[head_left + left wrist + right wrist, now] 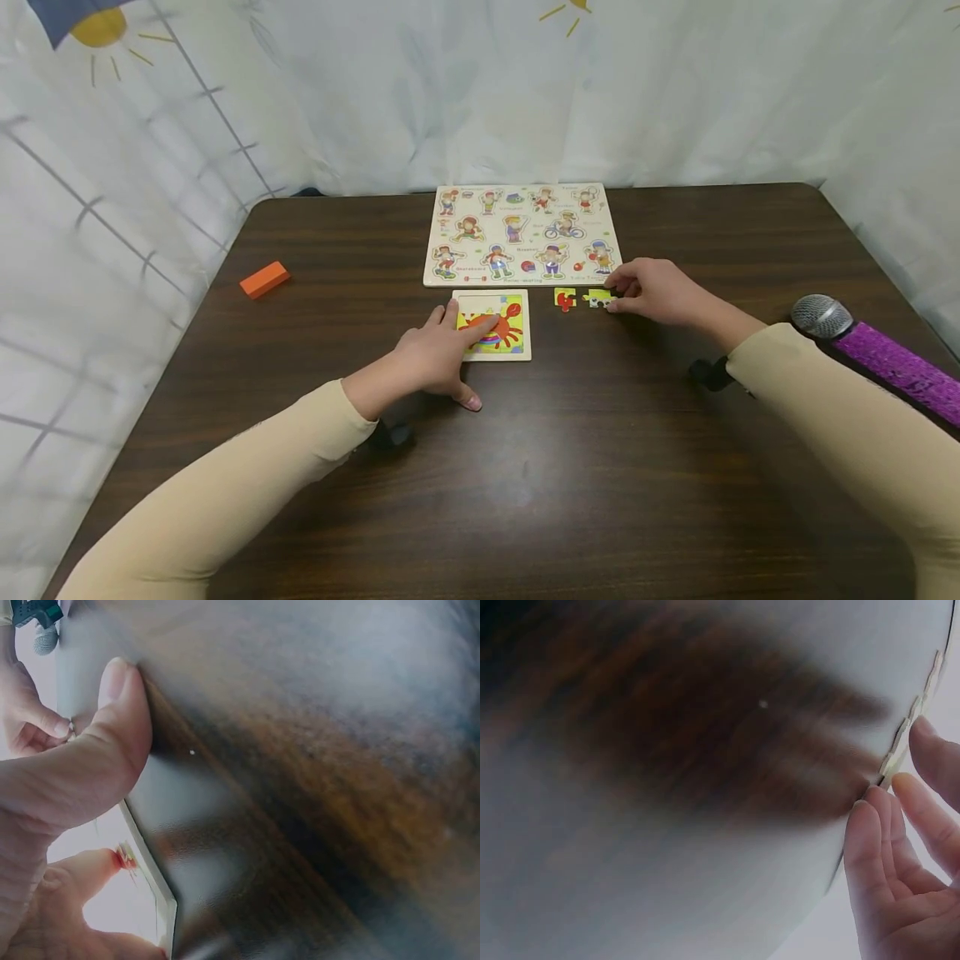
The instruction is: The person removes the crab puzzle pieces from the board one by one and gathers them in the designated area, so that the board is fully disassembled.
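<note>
My left hand (438, 354) lies with fingers spread over a small jigsaw tray (491, 293) showing a red crab, its index fingertip touching the picture. A pale strip at the tray's top has no pieces in it. In the left wrist view, the thumb stays off the tray's edge (148, 859). To the right, my right hand (656, 292) pinches a yellow-green jigsaw piece (597, 297) between thumb and fingers, at table level. Just left of it lies a yellow jigsaw piece (565, 299) with a red shape. The right wrist view has the held piece (894, 761) edge-on at the fingertips.
Behind the tray lies a large wooden peg board (525, 233) with sports figures. An orange block (265, 280) sits at the left of the dark table (525, 492). A microphone (885, 354) with a purple handle lies beside the right forearm. White curtain surrounds the table.
</note>
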Demonstrator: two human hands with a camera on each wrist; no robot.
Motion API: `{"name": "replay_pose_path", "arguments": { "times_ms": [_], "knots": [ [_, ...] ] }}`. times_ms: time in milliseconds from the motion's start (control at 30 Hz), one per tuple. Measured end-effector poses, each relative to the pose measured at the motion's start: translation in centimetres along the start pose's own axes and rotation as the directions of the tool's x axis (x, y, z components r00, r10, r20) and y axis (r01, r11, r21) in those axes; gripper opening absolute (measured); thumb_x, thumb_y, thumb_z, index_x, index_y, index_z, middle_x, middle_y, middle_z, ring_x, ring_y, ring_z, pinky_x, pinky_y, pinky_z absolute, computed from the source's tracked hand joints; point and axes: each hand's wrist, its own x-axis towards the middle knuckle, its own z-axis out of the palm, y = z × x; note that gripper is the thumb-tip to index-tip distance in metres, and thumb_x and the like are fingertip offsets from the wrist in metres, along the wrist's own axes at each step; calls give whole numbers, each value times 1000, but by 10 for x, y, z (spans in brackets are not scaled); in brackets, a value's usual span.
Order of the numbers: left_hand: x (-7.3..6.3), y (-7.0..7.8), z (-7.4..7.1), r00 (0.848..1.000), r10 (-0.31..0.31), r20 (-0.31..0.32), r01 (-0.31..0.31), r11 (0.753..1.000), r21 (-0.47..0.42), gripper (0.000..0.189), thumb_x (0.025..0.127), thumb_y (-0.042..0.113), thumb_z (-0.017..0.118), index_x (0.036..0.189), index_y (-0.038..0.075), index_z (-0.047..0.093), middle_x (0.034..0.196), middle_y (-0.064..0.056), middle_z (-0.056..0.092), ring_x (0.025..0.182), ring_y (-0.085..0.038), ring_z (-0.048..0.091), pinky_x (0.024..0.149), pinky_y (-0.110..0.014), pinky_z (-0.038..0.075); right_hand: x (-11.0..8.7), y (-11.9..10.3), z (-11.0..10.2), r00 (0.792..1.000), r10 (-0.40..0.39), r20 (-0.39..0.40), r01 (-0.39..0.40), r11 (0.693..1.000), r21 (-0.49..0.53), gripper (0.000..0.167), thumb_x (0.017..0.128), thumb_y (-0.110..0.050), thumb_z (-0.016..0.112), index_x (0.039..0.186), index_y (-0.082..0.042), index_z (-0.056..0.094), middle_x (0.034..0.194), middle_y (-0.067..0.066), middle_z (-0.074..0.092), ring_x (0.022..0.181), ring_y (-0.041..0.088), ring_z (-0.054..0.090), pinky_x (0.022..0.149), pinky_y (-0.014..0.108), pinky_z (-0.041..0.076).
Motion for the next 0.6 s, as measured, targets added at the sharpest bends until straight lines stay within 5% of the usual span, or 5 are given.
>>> {"name": "replay_pose_path", "arguments": {
  "times_ms": [600],
  "knots": [
    [-4,2,-3,1000,6,1,-6,1000,17,123,66,60,90,164,40,18,171,-26,3,157,-44,16,101,-61,47,2,-5,1,1000,-26,13,26,1000,0,29,95,-16,74,118,1,71,103,16,72,91,26,66,84,47,53]
  ]
}}
